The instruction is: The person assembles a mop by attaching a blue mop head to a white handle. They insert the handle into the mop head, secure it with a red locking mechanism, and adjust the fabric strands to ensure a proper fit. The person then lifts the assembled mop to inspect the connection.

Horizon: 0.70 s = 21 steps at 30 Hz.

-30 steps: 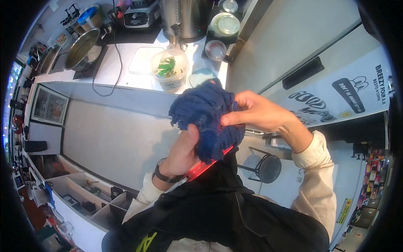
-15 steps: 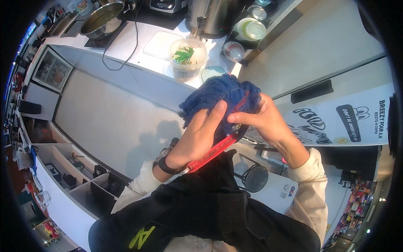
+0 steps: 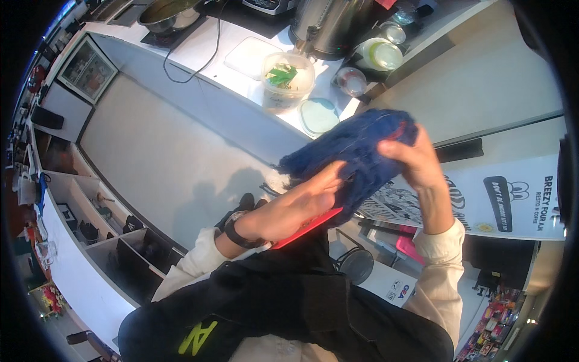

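Now hands [image 3: 295, 208] hold cloth [image 3: 362, 151]; counter edge [image 3: 232, 88] fwd, wide flr [image 3: 151, 151] L.

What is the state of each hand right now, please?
Left hand: touching the navy cloth; whether closed, I cannot tell.
Right hand: closed, holding the same cloth.

Rocking a cream long-sleeved cloth shirt [image 3: 440, 253], black apron-like cloth layer [image 3: 295, 301] over it, bright yellow-green marking [image 3: 198, 338] at near left, plus a chunky black wristband [image 3: 237, 236] just behind the left hand [image 3: 295, 211].
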Motion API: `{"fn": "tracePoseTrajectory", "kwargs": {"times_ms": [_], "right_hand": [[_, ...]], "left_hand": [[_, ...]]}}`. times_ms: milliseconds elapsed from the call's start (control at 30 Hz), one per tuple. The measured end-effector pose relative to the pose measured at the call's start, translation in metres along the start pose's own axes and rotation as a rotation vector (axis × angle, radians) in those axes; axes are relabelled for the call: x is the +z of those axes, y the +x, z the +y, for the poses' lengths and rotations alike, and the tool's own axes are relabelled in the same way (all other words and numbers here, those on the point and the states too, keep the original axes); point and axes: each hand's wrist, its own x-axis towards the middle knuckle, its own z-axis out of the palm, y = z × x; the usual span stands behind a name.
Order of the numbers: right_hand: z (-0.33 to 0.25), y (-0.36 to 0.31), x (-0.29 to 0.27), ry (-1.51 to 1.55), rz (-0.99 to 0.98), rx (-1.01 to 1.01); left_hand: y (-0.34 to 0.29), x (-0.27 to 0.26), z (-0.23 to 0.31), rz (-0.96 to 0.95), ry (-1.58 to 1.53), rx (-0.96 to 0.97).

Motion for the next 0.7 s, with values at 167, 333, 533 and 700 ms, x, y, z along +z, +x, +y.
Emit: {"fn": "tracePoseTrajectory", "kwargs": {"times_ms": [167,333,533,700], "right_hand": [[-0.018,-0.008,-0.028,0.030,0.043,-0.123],[-0.012,-0.010,-0.048,0.046,0.132,-0.222],[0.004,0.002,-0.052,0.229,0.294,-0.289],[0.041,0.012,-0.025,0.248,0.323,-0.176]], "left_hand": [[0.008,-0.015,0.009,-0.046,-0.332,0.214],[-0.001,-0.021,0.006,0.035,1.085,-0.014],[-0.012,-0.027,0.004,-0.368,1.125,-0.045],[-0.009,-0.038,0.003,-0.356,0.844,-0.106]]}}
